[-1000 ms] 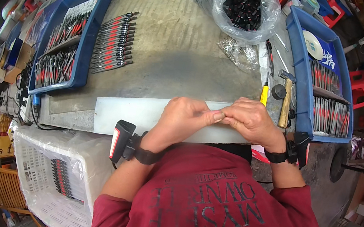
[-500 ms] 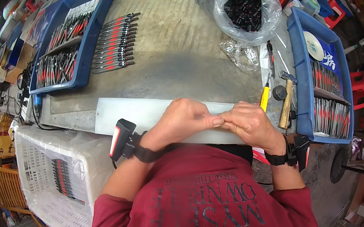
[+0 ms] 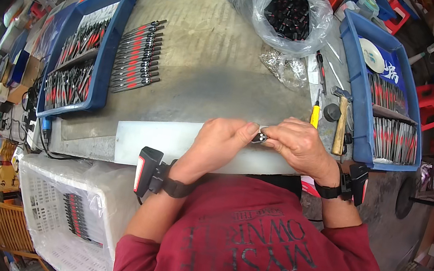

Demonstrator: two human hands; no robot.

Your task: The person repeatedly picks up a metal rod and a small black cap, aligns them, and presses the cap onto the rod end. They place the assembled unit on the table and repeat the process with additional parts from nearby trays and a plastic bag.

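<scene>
Above a long white board (image 3: 153, 139) at the table's near edge, my two hands meet thumb to fingertips. My left hand (image 3: 218, 142) is closed round a small black piece (image 3: 259, 138) with pale, shiny spots on its visible end. From the other side my right hand (image 3: 300, 146) pinches at the same piece; whether it also holds a tiny part is too small to tell. The rest of the piece is hidden by my fingers. Beyond my left hand, a row of slim black-and-red pen-like tools (image 3: 137, 56) lies on the table.
Blue trays of similar tools stand left (image 3: 102, 73) and right (image 3: 357, 93). An open plastic bag (image 3: 320, 15) of black parts sits at the back. Right of my hands lie a yellow-handled screwdriver (image 3: 315, 116) and a hammer (image 3: 340, 127). A white basket (image 3: 108, 203) stands below left.
My thumbs and fingertips have parted slightly and turned, so the black piece now shows between them. The trays, the bag and the row of tools are where they were.
</scene>
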